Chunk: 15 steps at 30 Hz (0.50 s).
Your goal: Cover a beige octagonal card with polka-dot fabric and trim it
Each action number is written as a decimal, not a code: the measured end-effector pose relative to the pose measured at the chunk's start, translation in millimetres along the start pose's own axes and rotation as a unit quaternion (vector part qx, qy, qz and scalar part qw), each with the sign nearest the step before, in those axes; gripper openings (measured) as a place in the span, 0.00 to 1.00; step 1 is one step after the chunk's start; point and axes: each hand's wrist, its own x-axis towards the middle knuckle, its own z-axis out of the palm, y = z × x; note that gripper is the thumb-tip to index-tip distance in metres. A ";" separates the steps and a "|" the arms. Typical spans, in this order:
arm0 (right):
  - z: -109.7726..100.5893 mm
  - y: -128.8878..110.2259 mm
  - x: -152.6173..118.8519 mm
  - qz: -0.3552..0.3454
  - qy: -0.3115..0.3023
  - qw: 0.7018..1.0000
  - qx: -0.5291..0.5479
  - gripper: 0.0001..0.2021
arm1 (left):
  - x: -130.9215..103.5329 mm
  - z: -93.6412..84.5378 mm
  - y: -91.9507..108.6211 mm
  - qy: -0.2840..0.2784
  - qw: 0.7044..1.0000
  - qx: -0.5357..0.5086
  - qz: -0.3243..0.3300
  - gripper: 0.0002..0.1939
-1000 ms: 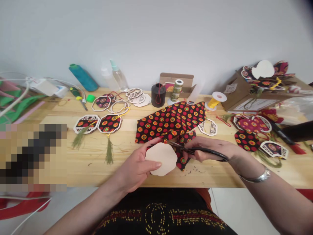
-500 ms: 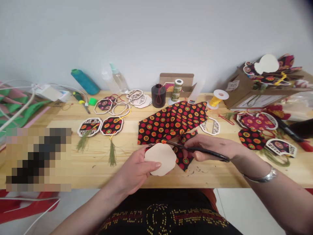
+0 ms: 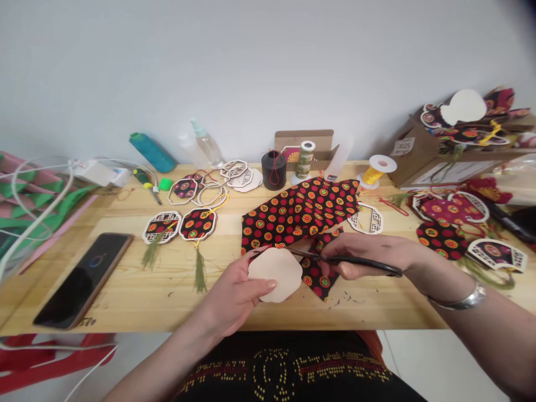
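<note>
Little has changed: the left hand (image 3: 234,293) still clamps the pale card (image 3: 274,269), the right hand (image 3: 362,247) the scissors (image 3: 371,264), so cutting of the patterned cloth (image 3: 299,209) apparently continues.

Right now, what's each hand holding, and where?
Left hand: scalloped cream template, by its left edge, thumb on top. Right hand: scissors, by the black handles.

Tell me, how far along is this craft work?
Partway, it seems. Two tasselled ornaments to the left look finished. In progress: the left hand holds a pale scalloped piece, and the right hand holds scissors at the patterned cloth. Probably remaining: finishing that cutting, then perhaps the lattice frame, whose visible part shows neither backing nor tassel.
</note>
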 end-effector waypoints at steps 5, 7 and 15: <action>-3.5 9.1 5.4 0.002 -0.013 1.000 0.010 0.33 | 0.8 0.3 2.2 0.029 0.999 -0.010 -0.010 0.32; -3.5 11.1 7.2 0.017 -0.026 0.999 0.012 0.34 | 1.1 0.0 1.9 0.034 0.999 -0.015 -0.017 0.34; -2.2 10.1 12.8 0.040 -0.055 0.994 0.089 0.38 | 2.6 -1.6 -0.2 0.023 0.999 -0.024 -0.024 0.40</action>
